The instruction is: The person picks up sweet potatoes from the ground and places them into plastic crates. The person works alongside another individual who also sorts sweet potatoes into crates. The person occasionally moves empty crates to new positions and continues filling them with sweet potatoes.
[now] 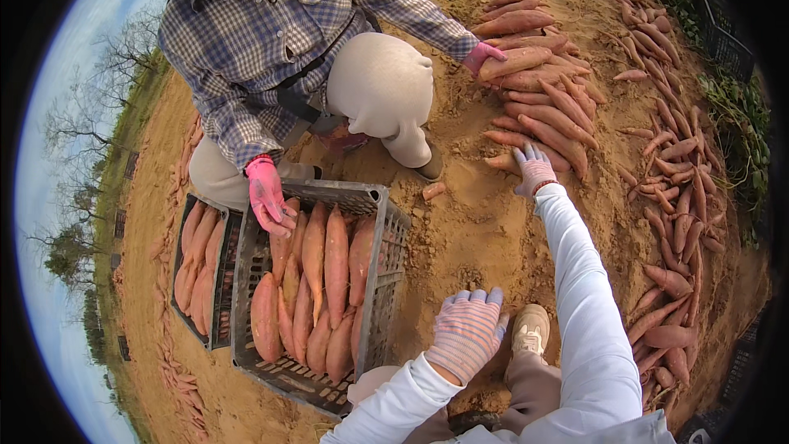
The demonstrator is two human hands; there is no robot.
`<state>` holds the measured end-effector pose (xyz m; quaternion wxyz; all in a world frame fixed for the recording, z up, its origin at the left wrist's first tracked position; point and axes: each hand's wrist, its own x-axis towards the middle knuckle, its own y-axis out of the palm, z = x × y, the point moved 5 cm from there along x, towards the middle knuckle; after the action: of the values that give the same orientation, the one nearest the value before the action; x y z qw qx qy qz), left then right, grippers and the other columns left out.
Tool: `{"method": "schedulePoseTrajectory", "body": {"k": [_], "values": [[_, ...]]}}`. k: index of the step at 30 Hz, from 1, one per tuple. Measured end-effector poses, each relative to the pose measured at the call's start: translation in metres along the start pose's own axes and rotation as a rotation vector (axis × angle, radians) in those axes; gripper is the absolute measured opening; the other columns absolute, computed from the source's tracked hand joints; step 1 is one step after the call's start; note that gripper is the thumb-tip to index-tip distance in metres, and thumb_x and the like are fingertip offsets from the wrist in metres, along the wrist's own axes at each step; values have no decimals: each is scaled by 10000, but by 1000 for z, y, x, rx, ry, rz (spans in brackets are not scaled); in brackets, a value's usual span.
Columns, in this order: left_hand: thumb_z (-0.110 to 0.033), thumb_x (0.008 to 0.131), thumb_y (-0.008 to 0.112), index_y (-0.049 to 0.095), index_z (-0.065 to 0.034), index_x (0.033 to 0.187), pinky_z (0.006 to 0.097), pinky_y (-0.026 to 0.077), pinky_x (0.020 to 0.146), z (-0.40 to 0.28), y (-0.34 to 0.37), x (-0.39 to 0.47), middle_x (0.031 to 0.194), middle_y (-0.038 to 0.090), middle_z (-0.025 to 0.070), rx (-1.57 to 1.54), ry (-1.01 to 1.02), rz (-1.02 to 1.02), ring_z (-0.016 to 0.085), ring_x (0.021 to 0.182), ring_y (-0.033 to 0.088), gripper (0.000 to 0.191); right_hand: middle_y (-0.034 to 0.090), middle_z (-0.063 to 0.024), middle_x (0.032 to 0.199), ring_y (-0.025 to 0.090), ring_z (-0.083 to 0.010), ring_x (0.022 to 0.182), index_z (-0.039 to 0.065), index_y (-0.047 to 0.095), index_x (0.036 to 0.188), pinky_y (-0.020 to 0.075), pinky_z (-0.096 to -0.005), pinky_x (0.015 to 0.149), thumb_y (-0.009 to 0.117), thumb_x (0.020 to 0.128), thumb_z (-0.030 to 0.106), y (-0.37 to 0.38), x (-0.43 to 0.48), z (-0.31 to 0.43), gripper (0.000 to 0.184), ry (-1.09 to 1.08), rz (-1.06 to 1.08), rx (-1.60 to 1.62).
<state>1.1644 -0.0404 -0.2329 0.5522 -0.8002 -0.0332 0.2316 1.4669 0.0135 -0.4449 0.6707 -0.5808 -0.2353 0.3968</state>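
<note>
My right hand (534,172), in a striped glove with bluish fingertips, reaches out to the near end of a pile of sweet potatoes (542,111). Its fingers lie over the lowest roots, next to a short orange-tan sweet potato (503,163); whether they grip one is hidden. Nearer my body, my left hand (466,334) hovers above the soil, back up, fingers loosely bent and thumb apart, with nothing visible in it. To its left, a black plastic crate (383,259) tilts towards me, holding several large sweet potatoes (314,283) laid lengthwise.
A co-worker in a checked shirt (265,43) crouches opposite, one pink-gloved hand (485,57) on the pile, the other (269,196) over the crate. A second filled crate (216,320) stands behind. Loose sweet potatoes (681,216) line the right; a broken piece (434,190) lies between.
</note>
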Motion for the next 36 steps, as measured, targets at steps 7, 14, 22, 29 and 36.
{"method": "schedulePoseTrajectory", "body": {"k": [7, 14, 22, 29, 36], "values": [[-306, 894, 602, 560, -44, 1235, 405, 497, 828, 10, 10, 58, 961, 632, 137, -57, 37, 78, 295, 920, 608, 432, 225, -234, 1561, 227, -402, 1441, 292, 537, 1370, 178, -481, 1183, 827, 577, 393, -12, 75, 18, 851, -81, 330, -193], [-291, 878, 602, 584, -61, 1094, 418, 470, 832, 21, 14, 67, 938, 626, 112, -143, 0, -32, 290, 918, 594, 316, 390, -248, 1439, 396, -437, 1264, 268, 709, 1117, 342, -508, 1038, 788, 577, 488, 2, 49, 46, 588, -434, 488, -494], [-249, 732, 702, 601, -62, 1073, 414, 470, 785, 25, 31, 72, 975, 626, 83, -80, -47, 80, 265, 943, 594, 401, 453, -169, 1300, 384, -361, 1245, 177, 712, 1052, 313, -490, 1051, 782, 560, 450, -5, -21, 63, 567, -510, 261, -419], [-299, 761, 671, 380, -34, 1436, 447, 441, 876, 24, -38, 27, 1259, 528, 155, -211, -169, -300, 300, 1124, 534, 781, 553, -177, 1247, 570, -216, 1120, -7, 440, 1308, 536, -364, 894, 638, 875, 124, -102, -57, 38, 494, -340, -240, 798], [-357, 539, 837, 437, -44, 1368, 402, 427, 899, 21, -55, 37, 1153, 541, 136, -190, -101, -952, 284, 1055, 545, 971, 488, -172, 1383, 510, -255, 1239, -19, 370, 1433, 430, -375, 1038, 630, 938, 262, -192, -123, 67, 626, -133, -109, 1252]]}}
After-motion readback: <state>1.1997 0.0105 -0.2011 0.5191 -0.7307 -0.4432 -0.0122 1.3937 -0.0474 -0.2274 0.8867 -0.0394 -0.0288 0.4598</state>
